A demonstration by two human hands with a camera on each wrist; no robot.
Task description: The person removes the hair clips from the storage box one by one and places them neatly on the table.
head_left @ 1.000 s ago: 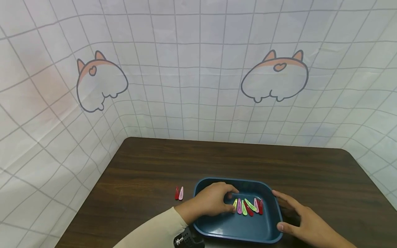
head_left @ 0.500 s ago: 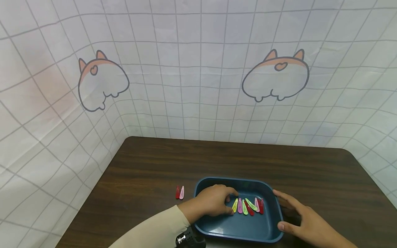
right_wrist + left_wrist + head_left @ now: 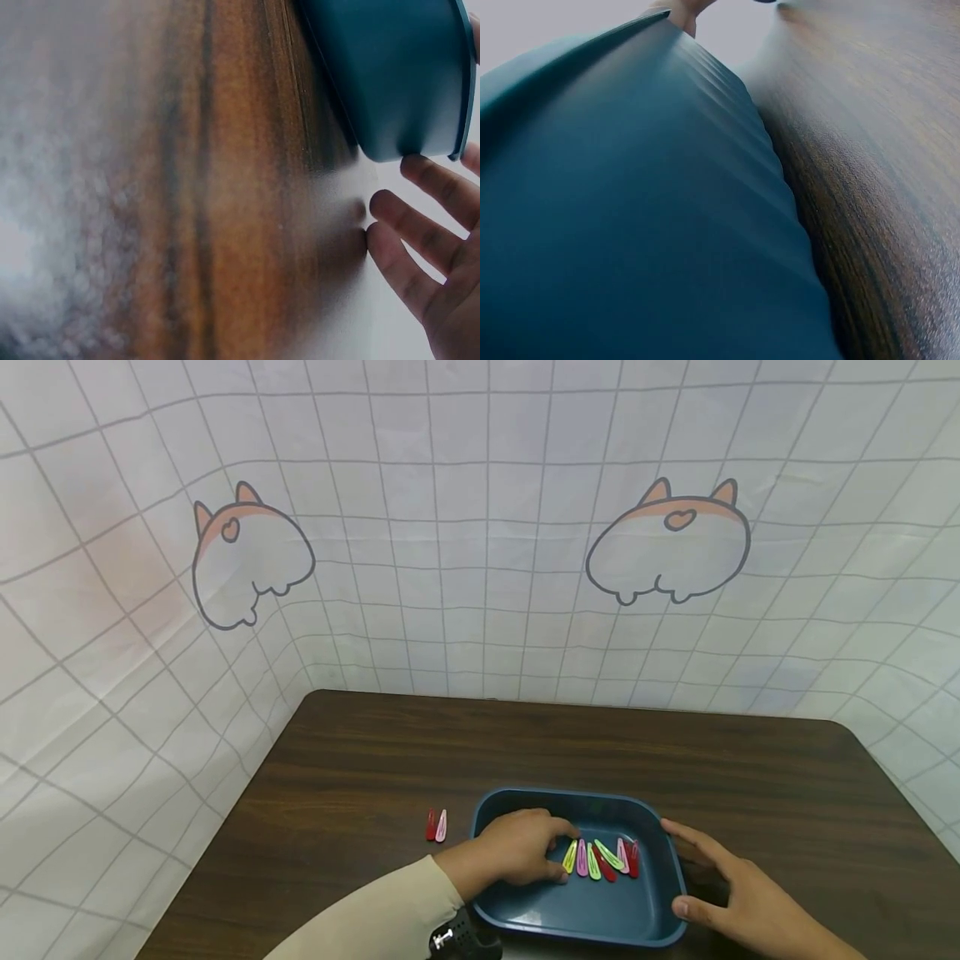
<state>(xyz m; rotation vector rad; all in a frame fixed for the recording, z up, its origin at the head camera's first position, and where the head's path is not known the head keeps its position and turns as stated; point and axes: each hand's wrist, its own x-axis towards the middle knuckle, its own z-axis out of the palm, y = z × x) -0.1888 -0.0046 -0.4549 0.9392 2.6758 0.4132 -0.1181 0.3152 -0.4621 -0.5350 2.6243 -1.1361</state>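
My left hand [image 3: 521, 847] reaches into a dark blue tray [image 3: 577, 931], thumb and index finger at the two ends of a yellow hair clip [image 3: 569, 857]. Right of that clip a row of hair clips lies on the tray floor, among them a purple hair clip [image 3: 582, 858], a light green one and a red one. My right hand [image 3: 742, 902] rests against the tray's right side with fingers and thumb spread. In the right wrist view one fingertip [image 3: 414, 166] touches the tray wall [image 3: 405, 90]. The left wrist view shows mostly the tray's outer wall [image 3: 652, 195].
On the dark wooden table [image 3: 360, 777], left of the tray, lie a red hair clip [image 3: 431, 825] and a pink hair clip [image 3: 441, 826]. A white grid-patterned curtain [image 3: 450, 527] hangs behind the table and at its sides.
The left thumb has slid slightly down and left, and more of the yellow hair clip shows between thumb and finger. The right hand stays against the tray.
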